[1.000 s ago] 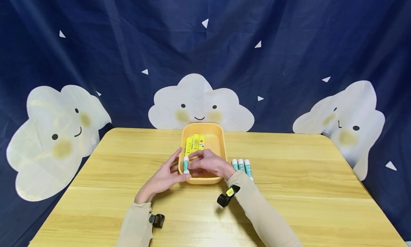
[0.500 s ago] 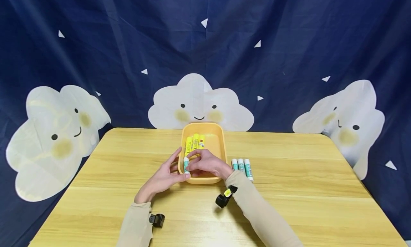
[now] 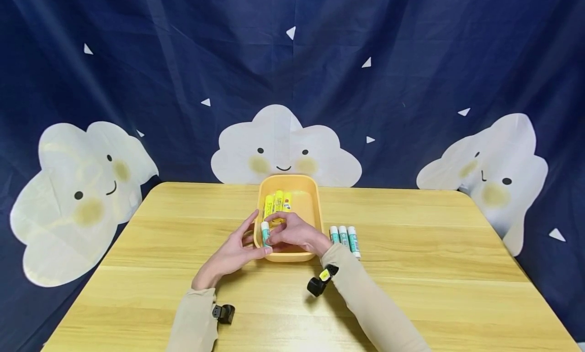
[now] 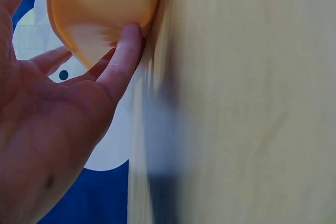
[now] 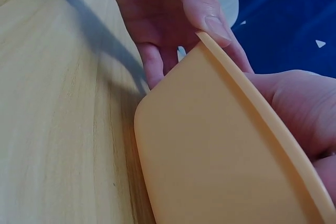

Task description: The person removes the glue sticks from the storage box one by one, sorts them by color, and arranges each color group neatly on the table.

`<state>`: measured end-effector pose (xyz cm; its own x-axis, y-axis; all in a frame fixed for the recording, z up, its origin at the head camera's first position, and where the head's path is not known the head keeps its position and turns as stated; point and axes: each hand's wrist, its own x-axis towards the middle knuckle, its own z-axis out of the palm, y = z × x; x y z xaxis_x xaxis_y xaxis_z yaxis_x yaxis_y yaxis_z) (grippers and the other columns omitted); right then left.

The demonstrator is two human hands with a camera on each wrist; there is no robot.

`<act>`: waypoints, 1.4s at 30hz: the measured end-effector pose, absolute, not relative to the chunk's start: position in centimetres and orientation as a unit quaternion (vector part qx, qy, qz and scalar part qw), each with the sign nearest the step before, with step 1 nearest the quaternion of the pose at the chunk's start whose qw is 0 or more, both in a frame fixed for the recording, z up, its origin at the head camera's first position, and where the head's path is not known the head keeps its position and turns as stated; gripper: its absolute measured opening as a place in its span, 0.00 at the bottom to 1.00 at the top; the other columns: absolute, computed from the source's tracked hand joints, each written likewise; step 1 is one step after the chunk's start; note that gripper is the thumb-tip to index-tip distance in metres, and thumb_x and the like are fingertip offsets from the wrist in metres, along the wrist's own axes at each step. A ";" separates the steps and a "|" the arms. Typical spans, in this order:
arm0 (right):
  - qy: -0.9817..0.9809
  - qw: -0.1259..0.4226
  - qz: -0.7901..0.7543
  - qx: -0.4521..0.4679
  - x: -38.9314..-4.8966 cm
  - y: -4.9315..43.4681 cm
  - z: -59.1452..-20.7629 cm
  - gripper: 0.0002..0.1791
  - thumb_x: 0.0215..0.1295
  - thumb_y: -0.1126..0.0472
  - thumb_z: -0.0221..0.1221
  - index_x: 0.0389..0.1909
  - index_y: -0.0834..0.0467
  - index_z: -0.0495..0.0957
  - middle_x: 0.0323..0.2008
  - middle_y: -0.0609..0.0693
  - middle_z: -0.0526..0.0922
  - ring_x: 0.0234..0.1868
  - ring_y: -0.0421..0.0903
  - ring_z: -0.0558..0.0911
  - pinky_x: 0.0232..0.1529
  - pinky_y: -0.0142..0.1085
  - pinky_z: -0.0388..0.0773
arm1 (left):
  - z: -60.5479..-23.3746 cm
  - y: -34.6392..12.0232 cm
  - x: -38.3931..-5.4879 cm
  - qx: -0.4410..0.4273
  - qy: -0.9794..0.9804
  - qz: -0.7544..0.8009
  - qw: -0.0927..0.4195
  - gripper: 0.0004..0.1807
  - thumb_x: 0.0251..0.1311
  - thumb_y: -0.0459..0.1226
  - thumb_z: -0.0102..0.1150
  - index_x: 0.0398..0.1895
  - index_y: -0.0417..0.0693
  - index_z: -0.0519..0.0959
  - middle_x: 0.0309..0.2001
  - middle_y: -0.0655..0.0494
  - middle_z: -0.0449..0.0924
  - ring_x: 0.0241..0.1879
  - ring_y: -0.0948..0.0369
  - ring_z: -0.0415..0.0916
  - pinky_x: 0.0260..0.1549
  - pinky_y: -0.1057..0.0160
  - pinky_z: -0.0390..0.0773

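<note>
My right hand [image 3: 296, 232] reaches over the front of a pale orange plastic box [image 3: 313, 204] and pinches a white-capped teal glue stick [image 3: 265, 234] between thumb and fingers. The stick stands tilted near the box's front left corner. My left hand [image 3: 233, 249] holds that corner from outside, its thumb at the rim and its other fingers along the left wall. In the left wrist view, this hand [image 4: 68, 93] spans the orange wall. The right wrist view shows mostly the box's outer wall [image 5: 210, 140], which hides the glue stick. Yellow sticks [image 3: 278, 201] lie in the box's left half.
Three teal-labelled glue sticks [image 3: 343, 235] with white caps lie side by side on the wooden table [image 3: 411, 270], right of the box. Behind the table hangs a dark blue curtain [image 3: 393, 88] with cloud faces. A black wrist camera [image 3: 318, 286] sits on the right sleeve.
The teal glue stick has shifted slightly and its top now leans a little to the left. My right fingers have moved slightly with it. My left hand stays at the box corner.
</note>
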<state>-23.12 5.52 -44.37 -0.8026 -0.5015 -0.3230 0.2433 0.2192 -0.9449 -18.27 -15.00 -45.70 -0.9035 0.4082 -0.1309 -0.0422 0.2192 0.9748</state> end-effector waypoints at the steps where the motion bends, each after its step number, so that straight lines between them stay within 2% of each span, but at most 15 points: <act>1: 0.723 0.295 -0.618 -0.093 -23.1 5.6 -44.3 0.33 0.58 0.74 0.68 0.65 0.58 0.73 0.35 0.52 0.83 0.33 0.45 0.85 0.40 0.35 0.88 | -45.7 -15.0 -18.3 0.118 0.760 0.613 0.184 0.60 0.60 0.37 0.73 0.85 0.60 0.40 0.78 0.41 0.54 0.73 0.42 0.66 0.60 0.57 0.82; 6: 0.732 0.268 -0.619 -0.098 -23.2 5.8 -44.2 0.33 0.57 0.73 0.69 0.65 0.57 0.73 0.38 0.53 0.83 0.35 0.45 0.84 0.41 0.34 0.87 | -45.7 -15.0 -18.2 0.121 0.759 0.612 0.185 0.60 0.60 0.38 0.73 0.85 0.60 0.39 0.78 0.40 0.54 0.73 0.42 0.67 0.59 0.57 0.82; 14: 0.704 0.267 -0.652 -0.092 -23.1 6.3 -43.7 0.35 0.60 0.74 0.67 0.69 0.57 0.69 0.42 0.56 0.76 0.33 0.49 0.85 0.47 0.50 0.88 | -45.6 -15.0 -18.2 0.125 0.759 0.612 0.184 0.59 0.60 0.39 0.73 0.85 0.61 0.40 0.78 0.41 0.56 0.71 0.43 0.69 0.59 0.57 0.82; 22: 0.707 0.243 -0.656 -0.104 -23.0 7.5 -42.9 0.35 0.59 0.73 0.67 0.68 0.56 0.71 0.46 0.58 0.76 0.34 0.49 0.86 0.49 0.53 0.87 | -45.7 -15.2 -18.3 0.132 0.762 0.608 0.181 0.60 0.60 0.38 0.73 0.85 0.58 0.39 0.78 0.38 0.55 0.72 0.40 0.68 0.59 0.59 0.82; 27: 0.710 0.230 -0.657 -0.104 -22.7 8.8 -42.4 0.35 0.59 0.70 0.67 0.69 0.53 0.71 0.49 0.60 0.76 0.36 0.49 0.86 0.49 0.51 0.87 | -45.6 -15.1 -18.4 0.129 0.765 0.604 0.183 0.60 0.60 0.38 0.73 0.85 0.58 0.39 0.78 0.41 0.56 0.71 0.42 0.68 0.60 0.57 0.81; 32: 0.714 0.215 -0.658 -0.106 -22.3 10.2 -42.1 0.36 0.59 0.70 0.68 0.69 0.53 0.70 0.49 0.60 0.76 0.37 0.49 0.87 0.47 0.49 0.88 | -45.4 -15.1 -18.3 0.127 0.767 0.600 0.187 0.61 0.60 0.39 0.74 0.85 0.58 0.38 0.79 0.42 0.54 0.72 0.43 0.68 0.60 0.57 0.81; 42: 0.714 0.193 -0.665 -0.104 -21.6 12.6 -41.2 0.37 0.59 0.70 0.68 0.70 0.55 0.70 0.48 0.58 0.77 0.38 0.48 0.86 0.50 0.52 0.87 | -45.4 -15.3 -18.3 0.134 0.775 0.590 0.184 0.60 0.61 0.38 0.72 0.85 0.55 0.38 0.79 0.38 0.53 0.71 0.41 0.68 0.62 0.55 0.80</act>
